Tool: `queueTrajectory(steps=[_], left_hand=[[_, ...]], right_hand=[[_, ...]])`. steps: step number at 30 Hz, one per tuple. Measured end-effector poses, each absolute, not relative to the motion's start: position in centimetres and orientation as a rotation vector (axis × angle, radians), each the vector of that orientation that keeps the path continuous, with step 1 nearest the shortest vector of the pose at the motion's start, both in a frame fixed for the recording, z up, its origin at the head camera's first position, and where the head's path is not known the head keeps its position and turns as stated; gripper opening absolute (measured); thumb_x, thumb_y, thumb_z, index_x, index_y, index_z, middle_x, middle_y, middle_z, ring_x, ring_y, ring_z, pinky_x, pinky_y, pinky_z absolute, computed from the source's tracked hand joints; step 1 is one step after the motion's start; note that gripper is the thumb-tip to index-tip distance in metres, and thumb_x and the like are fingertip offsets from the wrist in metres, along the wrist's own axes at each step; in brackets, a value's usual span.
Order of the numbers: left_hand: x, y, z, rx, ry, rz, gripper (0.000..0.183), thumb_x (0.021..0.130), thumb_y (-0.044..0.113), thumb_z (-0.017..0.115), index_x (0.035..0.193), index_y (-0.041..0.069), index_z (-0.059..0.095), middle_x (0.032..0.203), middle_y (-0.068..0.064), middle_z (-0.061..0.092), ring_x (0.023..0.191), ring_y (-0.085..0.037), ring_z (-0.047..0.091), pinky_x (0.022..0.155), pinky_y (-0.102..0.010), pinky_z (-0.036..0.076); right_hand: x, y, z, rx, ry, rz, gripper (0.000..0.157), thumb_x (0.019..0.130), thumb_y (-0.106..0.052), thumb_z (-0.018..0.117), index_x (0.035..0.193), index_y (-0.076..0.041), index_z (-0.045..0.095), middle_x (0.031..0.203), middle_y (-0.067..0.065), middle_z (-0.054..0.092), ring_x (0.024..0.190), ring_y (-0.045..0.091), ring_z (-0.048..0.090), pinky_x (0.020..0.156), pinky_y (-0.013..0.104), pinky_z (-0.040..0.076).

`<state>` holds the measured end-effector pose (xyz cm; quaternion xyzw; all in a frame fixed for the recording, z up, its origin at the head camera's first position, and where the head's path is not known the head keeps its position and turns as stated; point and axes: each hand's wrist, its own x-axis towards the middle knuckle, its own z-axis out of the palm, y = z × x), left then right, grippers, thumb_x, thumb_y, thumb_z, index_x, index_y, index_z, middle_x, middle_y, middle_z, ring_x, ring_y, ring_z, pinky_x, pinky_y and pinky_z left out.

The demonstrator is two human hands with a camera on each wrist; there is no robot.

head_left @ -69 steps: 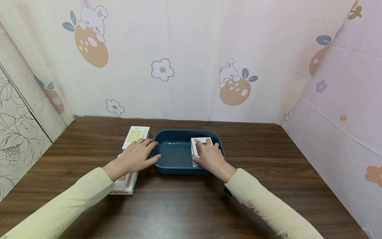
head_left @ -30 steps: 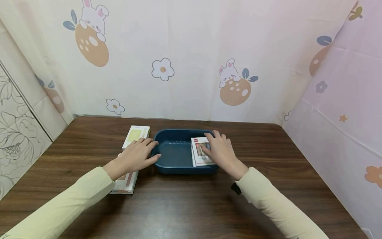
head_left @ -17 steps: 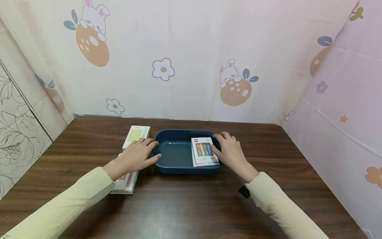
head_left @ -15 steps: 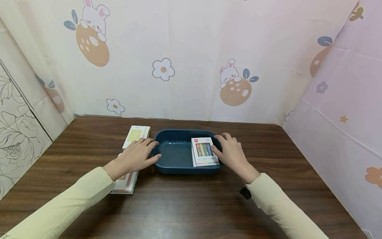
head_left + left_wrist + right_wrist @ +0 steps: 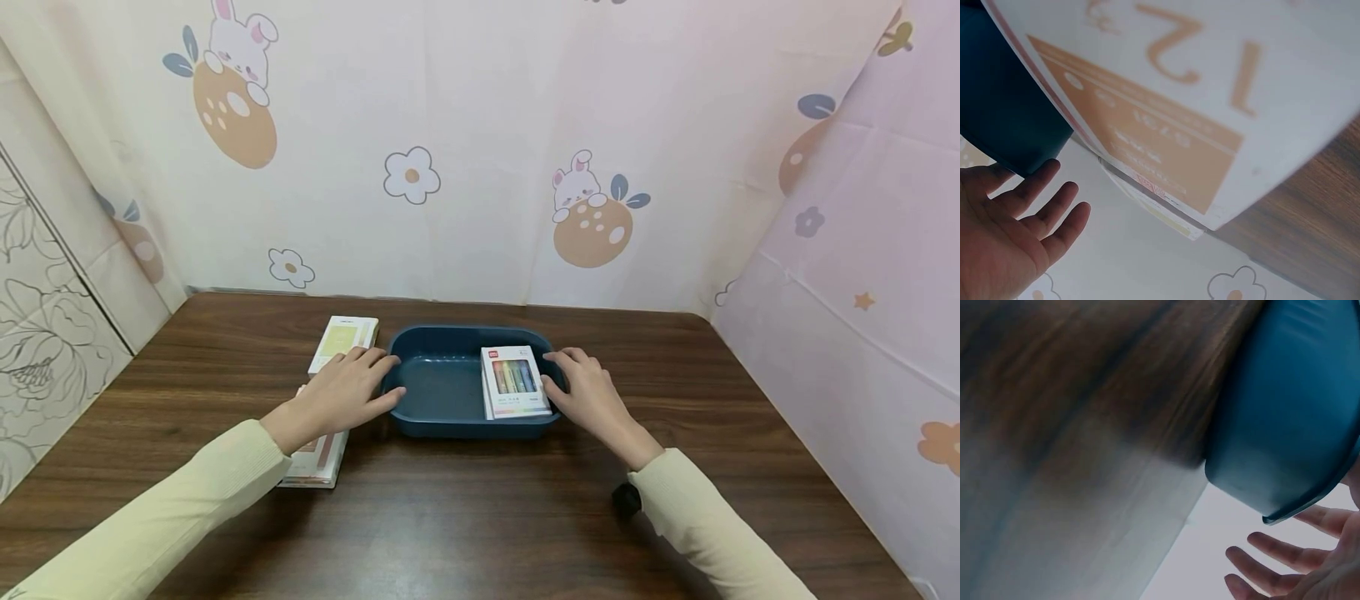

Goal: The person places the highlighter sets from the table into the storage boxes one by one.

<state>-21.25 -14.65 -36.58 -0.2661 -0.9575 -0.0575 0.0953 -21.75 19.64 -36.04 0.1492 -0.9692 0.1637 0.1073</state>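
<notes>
A blue plastic basin [image 5: 438, 392] stands near the middle of the table. In its right half lies a white box [image 5: 517, 402] with a window showing coloured sticks, perhaps crayons; another box edge shows under it. My left hand [image 5: 337, 396] is at the basin's left rim with relaxed fingers, and my right hand [image 5: 596, 402] is at the right rim, fingers loosely bent. Both wrist views show the fingers beside the basin's wall, curled round nothing. Under my left hand and wrist lie a white box with a yellow-green panel [image 5: 339, 338] and a white box with orange-brown print [image 5: 1166, 144], partly hidden.
The brown wooden table [image 5: 465, 517] extends in front of the basin and to both sides. A pale printed curtain [image 5: 487, 242] hangs along its back edge, and another one [image 5: 862, 350] borders the right side.
My right hand has let go of the white box in the basin and moved right to the rim, uncovering the box's window. My left hand has stayed in place.
</notes>
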Motion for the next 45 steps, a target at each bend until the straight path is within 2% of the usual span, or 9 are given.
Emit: queueTrajectory(steps=[11, 24, 29, 40, 45], left_hand=[[-21.1, -14.6, -36.4, -0.777, -2.836, -0.157, 0.059, 0.089, 0.053, 0.045, 0.128, 0.009, 0.052, 0.127, -0.013, 0.053, 0.116, -0.034, 0.049, 0.091, -0.053, 0.042], [-20.3, -15.8, -35.4, -0.745, -2.813, -0.188, 0.062, 0.090, 0.056, 0.041, 0.133, 0.012, 0.046, 0.129, -0.011, 0.052, 0.117, -0.031, 0.049, 0.092, -0.051, 0.041], [-19.9, -16.8, -35.2, -0.713, -2.797, -0.165, 0.061, 0.089, 0.055, 0.044, 0.132, 0.012, 0.048, 0.129, -0.011, 0.052, 0.118, -0.031, 0.049, 0.093, -0.051, 0.040], [-18.6, -18.3, -36.1, -0.667, -2.825, -0.059, 0.052, 0.086, 0.047, 0.054, 0.121, 0.009, 0.055, 0.116, -0.012, 0.057, 0.105, -0.033, 0.054, 0.081, -0.049, 0.045], [-18.0, -18.6, -36.8, -0.630, -2.867, -0.017, 0.056, 0.084, 0.049, 0.056, 0.122, 0.008, 0.056, 0.114, -0.013, 0.058, 0.101, -0.033, 0.055, 0.075, -0.050, 0.046]], right_hand=[[-21.9, 20.5, -36.6, 0.506, -2.859, 0.576, 0.039, 0.091, -0.027, 0.051, 0.125, -0.008, 0.054, 0.126, 0.017, 0.051, 0.110, 0.036, 0.049, 0.084, 0.054, 0.038], [-22.0, 21.0, -36.5, 0.602, -2.908, 0.623, 0.043, 0.092, -0.027, 0.049, 0.130, -0.006, 0.048, 0.132, 0.017, 0.047, 0.119, 0.038, 0.042, 0.090, 0.060, 0.034], [-22.3, 21.3, -36.5, 0.634, -2.908, 0.640, 0.043, 0.092, -0.026, 0.050, 0.130, -0.005, 0.048, 0.132, 0.017, 0.046, 0.119, 0.038, 0.041, 0.091, 0.062, 0.032], [-22.5, 21.5, -36.7, 0.695, -2.887, 0.628, 0.043, 0.092, -0.025, 0.050, 0.129, -0.004, 0.048, 0.132, 0.017, 0.047, 0.118, 0.038, 0.043, 0.090, 0.061, 0.034], [-22.5, 21.6, -36.7, 0.703, -2.893, 0.621, 0.043, 0.093, -0.025, 0.050, 0.130, -0.004, 0.047, 0.132, 0.017, 0.046, 0.118, 0.039, 0.043, 0.090, 0.062, 0.034]])
